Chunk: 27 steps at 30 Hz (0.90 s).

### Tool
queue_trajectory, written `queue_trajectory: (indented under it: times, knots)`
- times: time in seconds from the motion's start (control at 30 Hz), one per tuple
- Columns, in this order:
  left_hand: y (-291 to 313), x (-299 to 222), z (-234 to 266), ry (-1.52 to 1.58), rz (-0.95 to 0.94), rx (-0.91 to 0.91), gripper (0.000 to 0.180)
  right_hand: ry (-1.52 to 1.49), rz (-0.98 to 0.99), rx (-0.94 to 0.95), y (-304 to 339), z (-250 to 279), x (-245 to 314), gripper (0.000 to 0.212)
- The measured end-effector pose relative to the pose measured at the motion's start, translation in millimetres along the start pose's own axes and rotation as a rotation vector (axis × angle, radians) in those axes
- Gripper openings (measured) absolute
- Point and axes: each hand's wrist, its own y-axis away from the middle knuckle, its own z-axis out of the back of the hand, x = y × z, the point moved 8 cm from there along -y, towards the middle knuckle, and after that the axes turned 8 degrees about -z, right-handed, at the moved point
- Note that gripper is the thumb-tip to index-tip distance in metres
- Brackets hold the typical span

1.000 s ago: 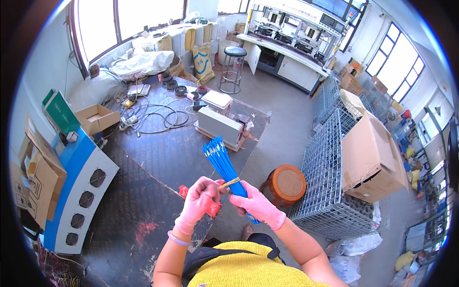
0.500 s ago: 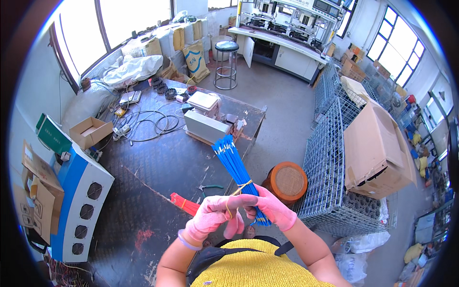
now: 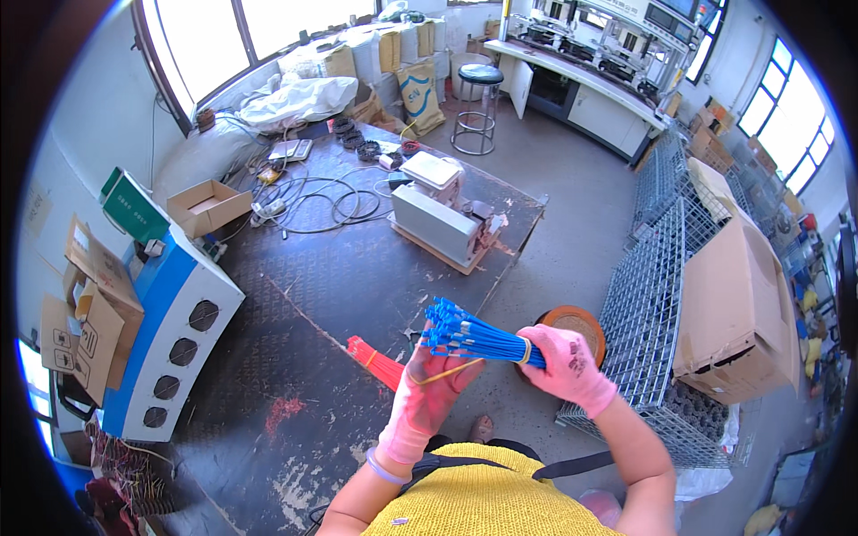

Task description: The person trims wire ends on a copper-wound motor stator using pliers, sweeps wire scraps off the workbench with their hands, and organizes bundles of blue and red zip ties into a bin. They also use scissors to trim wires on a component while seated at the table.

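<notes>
A bundle of blue wires [image 3: 478,338] with stripped, pale ends is gripped by my right hand [image 3: 572,368], which wears a pink glove. A yellow band circles the bundle beside the fingers. My left hand [image 3: 427,397], also pink-gloved, is under the loose wire ends with its palm up and fingers apart. Across it stretches another yellow rubber band [image 3: 451,371]. A bundle of red wires [image 3: 375,362] lies on the dark table just left of that hand. Partly hidden behind the left hand are the pliers [image 3: 411,337].
On the table [image 3: 308,295] stand a grey bench machine [image 3: 435,219], coiled black cable [image 3: 353,207] and an open carton [image 3: 210,205]. A blue-and-white cabinet [image 3: 179,339] is at left. To the right are a round wooden stool [image 3: 585,326] and wire cages [image 3: 643,295] bearing a large carton [image 3: 737,308].
The blue bundle has tilted from nearly upright to nearly level, its stripped ends now pointing left. My right hand has moved right with it; my left hand has opened beneath the ends.
</notes>
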Motion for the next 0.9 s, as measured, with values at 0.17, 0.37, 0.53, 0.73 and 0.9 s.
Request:
queue_trajectory:
  times: [0.17, 0.37, 0.53, 0.73, 0.9]
  knots:
    - [3.1, -20.7, -7.8, -0.17, -0.046, 0.008, 0.104, 0.291, 0.094, 0.206, 0.1, -6.1, 4.7, 0.042]
    - [3.8, -36.3, -3.7, -0.446, 0.014, 0.091, 0.098, 0.392, 0.144, 0.365, 3.9, -8.7, 11.6, 0.027]
    - [-12.4, -18.7, -24.3, -1.214, 0.244, 0.686, 0.069, 0.637, 0.206, 0.597, 7.9, -21.9, 19.7, 0.017]
    - [-48.2, -31.4, -45.2, -1.386, 0.208, 0.618, 0.027, 0.56, 0.151, 0.67, 15.3, -35.2, 22.6, 0.018]
    - [-63.7, -47.6, -27.3, -1.17, 0.043, 0.439, 0.029, 0.281, -0.037, 0.516, 25.1, -25.1, 18.7, 0.021]
